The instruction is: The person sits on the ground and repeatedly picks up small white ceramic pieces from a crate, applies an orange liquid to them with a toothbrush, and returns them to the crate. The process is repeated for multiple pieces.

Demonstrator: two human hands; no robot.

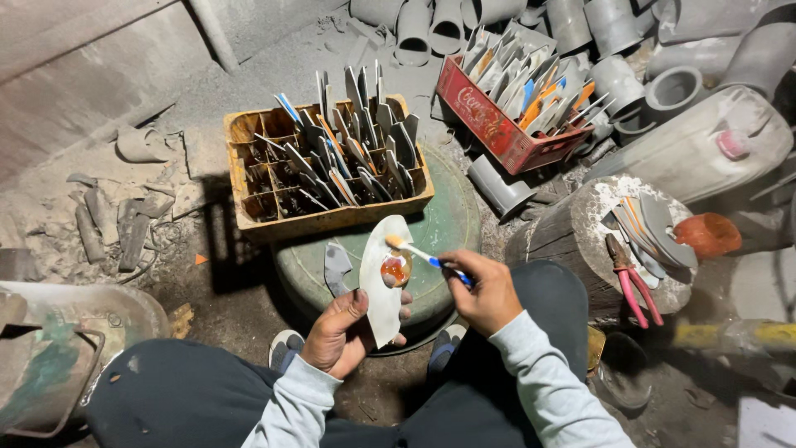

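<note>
- The left hand (342, 332) has its fingers curled round the lower edge of a pale, flat metal blank (383, 278), thumb pressed on the near face and fingertips showing behind the far edge; the blank stands nearly upright above the person's lap.
- The right hand (487, 292) pinches the blue handle of a toothbrush (419, 253) between thumb and bent fingers, the bristle end touching the upper face of the blank.
- An orange blob of paste (395, 270) sits on the blank just below the bristles.
- Handling, as a judgement: the blank looks thin, stiff and light, with edges that could be sharp, so holding it low by the rim, clear of the wet orange patch, seems the safest hold. The coated face is likely slippery.
- A second, darker piece (337, 267) shows just behind the left hand; whether that hand also holds it I cannot tell.
- Beyond the hands lies a round green lid-like disc (452, 224), and on its far side rests a yellow crate (327, 217) with many similar blanks standing on edge in its compartments.
- A red crate (489, 124) further right holds more blanks, some with orange or blue streaks.
- To the right, a wooden stump (564, 241) carries a small stack of blanks, red-handled pliers (632, 286) and an orange bowl (706, 234).
- Grey pipe fittings (672, 87) lie at the back on a dusty floor.
</note>
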